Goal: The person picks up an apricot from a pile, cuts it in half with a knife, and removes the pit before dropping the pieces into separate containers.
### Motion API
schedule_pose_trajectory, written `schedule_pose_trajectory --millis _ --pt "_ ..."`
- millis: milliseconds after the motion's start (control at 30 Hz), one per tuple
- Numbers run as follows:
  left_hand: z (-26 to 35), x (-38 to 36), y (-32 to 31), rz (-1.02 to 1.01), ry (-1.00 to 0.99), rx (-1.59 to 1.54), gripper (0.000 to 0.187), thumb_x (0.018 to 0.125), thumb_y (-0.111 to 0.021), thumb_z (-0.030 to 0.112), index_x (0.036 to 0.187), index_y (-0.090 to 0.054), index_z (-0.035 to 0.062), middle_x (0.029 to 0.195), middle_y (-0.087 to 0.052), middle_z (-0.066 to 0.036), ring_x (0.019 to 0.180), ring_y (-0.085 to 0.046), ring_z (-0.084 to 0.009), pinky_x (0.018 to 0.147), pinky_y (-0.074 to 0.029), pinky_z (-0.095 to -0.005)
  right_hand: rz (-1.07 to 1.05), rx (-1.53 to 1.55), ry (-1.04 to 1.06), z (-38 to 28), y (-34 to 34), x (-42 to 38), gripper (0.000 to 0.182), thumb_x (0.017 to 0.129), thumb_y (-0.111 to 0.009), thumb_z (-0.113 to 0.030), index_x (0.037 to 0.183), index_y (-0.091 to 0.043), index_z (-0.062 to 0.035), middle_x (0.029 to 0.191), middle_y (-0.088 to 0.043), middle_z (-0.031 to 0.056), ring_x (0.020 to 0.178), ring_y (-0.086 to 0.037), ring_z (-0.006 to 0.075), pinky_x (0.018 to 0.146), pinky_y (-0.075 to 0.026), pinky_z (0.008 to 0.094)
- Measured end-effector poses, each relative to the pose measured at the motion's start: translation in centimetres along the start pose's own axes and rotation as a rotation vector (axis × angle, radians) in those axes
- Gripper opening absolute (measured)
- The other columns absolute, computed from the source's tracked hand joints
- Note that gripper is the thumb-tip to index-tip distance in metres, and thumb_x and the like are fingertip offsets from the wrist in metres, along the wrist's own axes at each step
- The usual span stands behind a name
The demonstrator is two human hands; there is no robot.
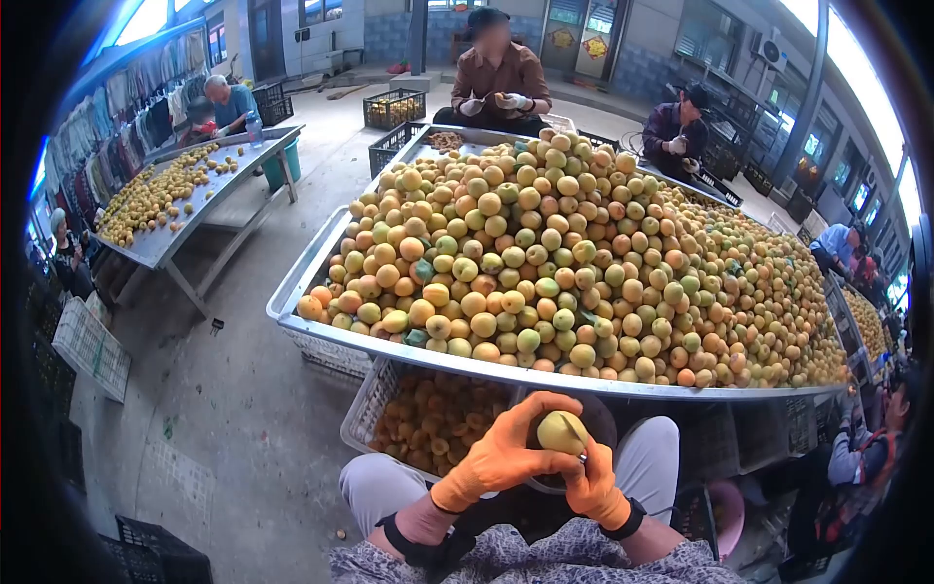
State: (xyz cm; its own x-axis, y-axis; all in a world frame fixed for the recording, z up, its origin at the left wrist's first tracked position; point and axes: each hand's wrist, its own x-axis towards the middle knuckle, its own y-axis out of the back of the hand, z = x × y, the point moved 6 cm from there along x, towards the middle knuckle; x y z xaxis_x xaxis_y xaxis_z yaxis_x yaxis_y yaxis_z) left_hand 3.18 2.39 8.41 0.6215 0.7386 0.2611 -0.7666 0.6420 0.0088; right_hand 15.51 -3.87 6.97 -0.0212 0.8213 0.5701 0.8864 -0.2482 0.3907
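Just in front of the metal table edge, my left hand (508, 450), in an orange glove, is closed around a yellow-green apricot (561, 432). A dark line runs across the top of the fruit. My right hand (595, 490), gloved too, is pressed up to the fruit's lower right side. Its fingers are closed on a small tool with a bit of metal (583, 456) showing; most of the tool is hidden in the glove. Behind both hands a big heap of apricots (545, 263) covers the metal-rimmed table (467, 357), with a few green leaves among them.
A white crate (362, 414) of halved apricots stands under the table edge, left of my hands. A bowl (595, 423) sits between my knees, partly hidden. Co-workers (496, 78) sit around the heap. Another metal table (156, 243) with apricots stands at the left.
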Motion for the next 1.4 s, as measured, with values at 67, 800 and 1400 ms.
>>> schedule_pose_trajectory --millis 67,800,1400 --pt "-2.0 -0.3 -1.8 -0.030 0.219 -0.519 0.051 0.077 -0.078 0.016 0.121 -0.055 0.0052 0.111 -0.060 -0.005 0.097 -0.059 -0.0131 0.084 -0.048 -0.0275 0.034 0.006 0.025 0.4 -0.1 0.2 0.032 0.096 -0.054 -0.032 0.092 -0.052 0.0003 0.065 -0.056 0.0160 0.055 -0.059 0.0356 0.050 -0.044 0.0364" --pt "0.8 -0.1 2.0 0.183 -0.279 0.634 0.053 0.063 -0.087 0.028 0.105 -0.063 0.0074 0.094 -0.063 -0.009 0.096 -0.058 -0.0296 0.089 -0.043 -0.0411 -0.205 -0.091 -0.226 1.0 0.7 -0.1 0.030 0.095 -0.057 -0.030 0.082 -0.052 -0.0027 0.058 -0.052 0.0147 0.052 -0.055 0.0360 0.048 -0.040 0.0384" --pt "-8.0 1.4 -0.8 0.041 0.326 -1.061 0.041 0.097 -0.045 0.040 0.114 -0.055 0.0038 0.090 -0.064 -0.016 0.074 -0.059 -0.0200 0.059 -0.045 -0.0268 0.157 0.689 -0.568 1.5 2.4 3.1 0.024 0.093 -0.065 -0.022 0.088 -0.056 -0.0005 0.066 -0.052 -0.0015 0.047 -0.046 0.0075 0.043 -0.038 0.0216"
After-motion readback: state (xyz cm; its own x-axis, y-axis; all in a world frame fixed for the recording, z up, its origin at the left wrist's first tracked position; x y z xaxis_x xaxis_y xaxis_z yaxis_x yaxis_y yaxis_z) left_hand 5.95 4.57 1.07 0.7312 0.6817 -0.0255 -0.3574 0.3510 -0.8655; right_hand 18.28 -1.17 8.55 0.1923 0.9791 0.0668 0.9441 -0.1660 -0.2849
